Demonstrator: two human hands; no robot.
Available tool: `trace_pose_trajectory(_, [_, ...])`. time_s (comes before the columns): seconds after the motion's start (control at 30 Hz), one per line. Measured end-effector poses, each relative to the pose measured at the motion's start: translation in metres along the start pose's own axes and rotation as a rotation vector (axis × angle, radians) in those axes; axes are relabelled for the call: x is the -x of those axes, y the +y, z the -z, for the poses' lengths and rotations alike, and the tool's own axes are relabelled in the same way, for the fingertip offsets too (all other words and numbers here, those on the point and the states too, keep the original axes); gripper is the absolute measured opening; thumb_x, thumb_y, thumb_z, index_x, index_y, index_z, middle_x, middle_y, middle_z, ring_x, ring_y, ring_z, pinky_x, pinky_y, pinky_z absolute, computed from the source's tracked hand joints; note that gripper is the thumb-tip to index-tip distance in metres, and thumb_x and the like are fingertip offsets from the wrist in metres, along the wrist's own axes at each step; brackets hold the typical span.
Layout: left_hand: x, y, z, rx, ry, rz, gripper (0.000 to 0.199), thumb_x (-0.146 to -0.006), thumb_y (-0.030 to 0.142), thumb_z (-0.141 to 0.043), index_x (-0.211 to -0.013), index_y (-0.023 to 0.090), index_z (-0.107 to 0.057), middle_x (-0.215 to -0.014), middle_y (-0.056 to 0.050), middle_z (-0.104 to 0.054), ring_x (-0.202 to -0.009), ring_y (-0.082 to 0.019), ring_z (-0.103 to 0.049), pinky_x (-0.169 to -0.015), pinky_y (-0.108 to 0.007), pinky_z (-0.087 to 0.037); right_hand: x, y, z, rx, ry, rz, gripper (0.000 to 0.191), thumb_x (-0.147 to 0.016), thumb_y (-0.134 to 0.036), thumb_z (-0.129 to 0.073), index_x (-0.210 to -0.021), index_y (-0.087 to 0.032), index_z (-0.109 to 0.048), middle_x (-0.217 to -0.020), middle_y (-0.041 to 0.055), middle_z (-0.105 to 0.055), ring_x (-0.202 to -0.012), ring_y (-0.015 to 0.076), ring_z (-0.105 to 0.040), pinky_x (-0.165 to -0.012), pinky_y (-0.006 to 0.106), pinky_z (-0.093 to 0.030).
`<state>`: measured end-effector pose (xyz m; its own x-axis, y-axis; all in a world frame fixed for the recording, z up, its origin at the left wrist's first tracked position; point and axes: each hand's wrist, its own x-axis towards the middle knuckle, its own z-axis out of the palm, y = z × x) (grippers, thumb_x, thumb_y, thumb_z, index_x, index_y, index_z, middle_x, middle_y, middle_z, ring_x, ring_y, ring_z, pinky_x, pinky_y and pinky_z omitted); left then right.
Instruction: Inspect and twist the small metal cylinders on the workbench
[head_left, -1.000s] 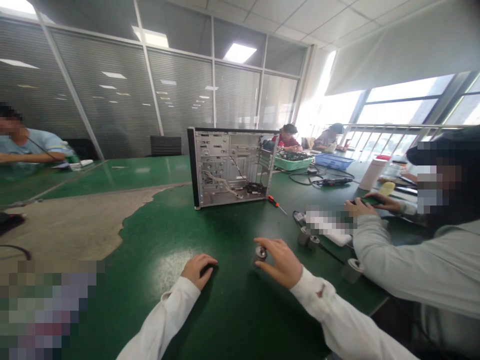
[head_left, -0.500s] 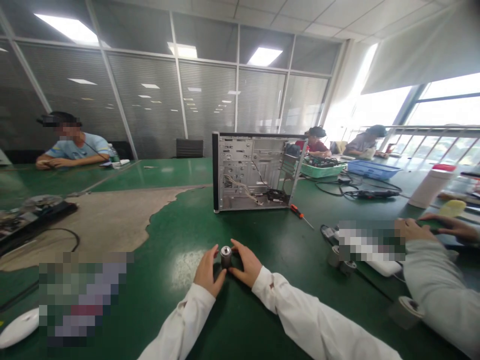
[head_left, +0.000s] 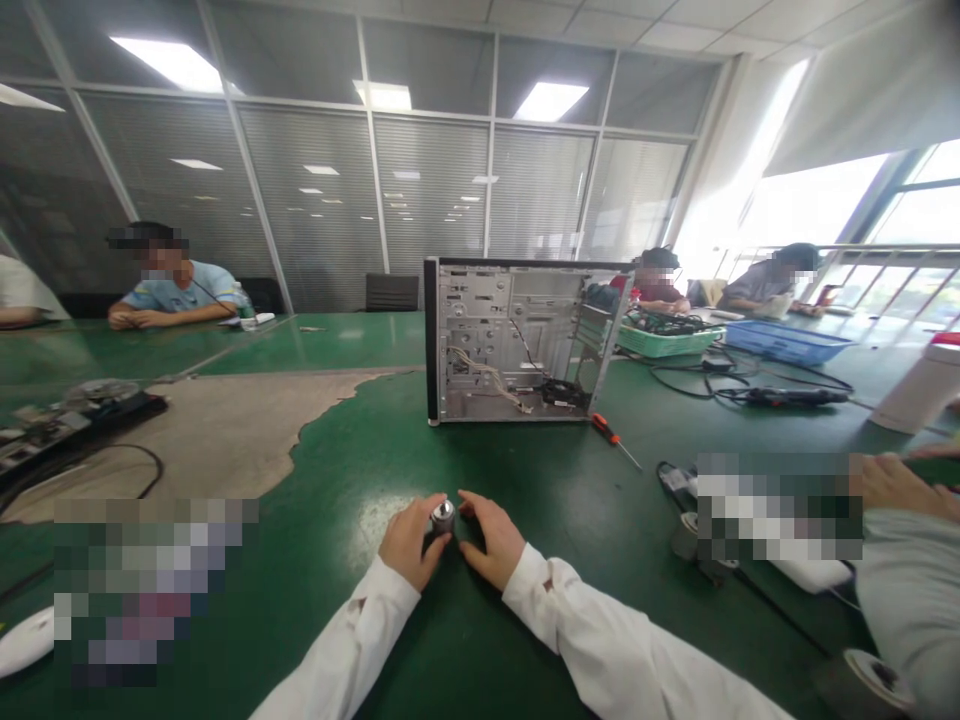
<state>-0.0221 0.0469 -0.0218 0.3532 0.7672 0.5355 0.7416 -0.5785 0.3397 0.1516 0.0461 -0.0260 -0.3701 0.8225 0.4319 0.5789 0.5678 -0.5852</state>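
A small grey metal cylinder (head_left: 443, 518), silver on top with a dark centre, stands on the green table between my hands. It looks like a small motor, though its kind is not certain. My left hand (head_left: 407, 540) has its thumb and fingers closed around it from the left. Just to the right, my right hand (head_left: 491, 538) is held with fingers and thumb apart, curved toward the cylinder without gripping it. Beyond them stands an opened computer case (head_left: 517, 345), its inside facing me, with loose cables and a dark fan at the bottom.
A red-handled screwdriver (head_left: 607, 430) lies by the case. To the right are a white power strip (head_left: 814, 560), larger metal cylinders (head_left: 862, 688) and a co-worker's sleeve (head_left: 911, 590). Green (head_left: 667, 342) and blue baskets (head_left: 787, 343) stand behind. A dark electronic part (head_left: 82, 425) lies left.
My left hand has closed on the cylinder, which now sits slightly lower and farther left. My right hand stays apart from it. The view has shifted a little.
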Motion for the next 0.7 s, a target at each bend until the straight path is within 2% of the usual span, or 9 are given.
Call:
trace_pose_trajectory(0.2, [-0.001, 0.004, 0.002, -0.018, -0.012, -0.028, 0.03, -0.072, 0.024, -0.048, -0.102, 0.019, -0.047, -0.099, -0.007, -0.056, -0.093, -0.021, -0.051, -0.078, -0.035, -0.041, 0.002, -0.002, 0.003, 0.055, -0.029, 0.014, 0.062, -0.062, -0.015, -0.05, -0.12, -0.017, -0.03, -0.102, 0.0082, -0.05, -0.094, 0.0211, -0.044, -0.082, 0.037, -0.036])
trace_pose_trajectory(0.37, [0.001, 0.004, 0.004, 0.109, 0.013, 0.078, 0.03, -0.069, 0.025, -0.052, -0.098, 0.019, -0.047, -0.096, -0.006, -0.056, -0.09, -0.019, -0.052, -0.078, -0.034, -0.041, 0.002, -0.003, 0.002, 0.06, -0.041, 0.019, 0.063, -0.062, -0.015, -0.051, -0.121, -0.016, -0.03, -0.101, 0.009, -0.05, -0.093, 0.0217, -0.044, -0.081, 0.038, -0.036])
trace_pose_trajectory(0.5, [0.004, 0.002, -0.001, 0.415, 0.097, 0.22, 0.034, -0.066, 0.027, -0.055, -0.098, 0.02, -0.045, -0.097, -0.005, -0.055, -0.084, -0.017, -0.054, -0.075, -0.032, -0.043, 0.004, -0.006, 0.004, 0.01, -0.022, 0.105, 0.062, -0.064, -0.015, -0.049, -0.122, -0.016, -0.027, -0.106, 0.0101, -0.048, -0.097, 0.0214, -0.043, -0.083, 0.039, -0.035])
trace_pose_trajectory(0.7, [0.003, -0.001, -0.008, 1.079, 0.129, 0.464, 0.049, -0.057, 0.028, -0.066, -0.098, 0.019, -0.04, -0.083, -0.005, -0.061, -0.073, -0.017, -0.059, -0.069, -0.03, -0.044, 0.007, -0.021, 0.014, -0.102, -0.003, 0.231, 0.062, -0.063, -0.012, -0.049, -0.121, -0.016, -0.028, -0.115, 0.0118, -0.039, -0.1, 0.0201, -0.042, -0.087, 0.037, -0.036])
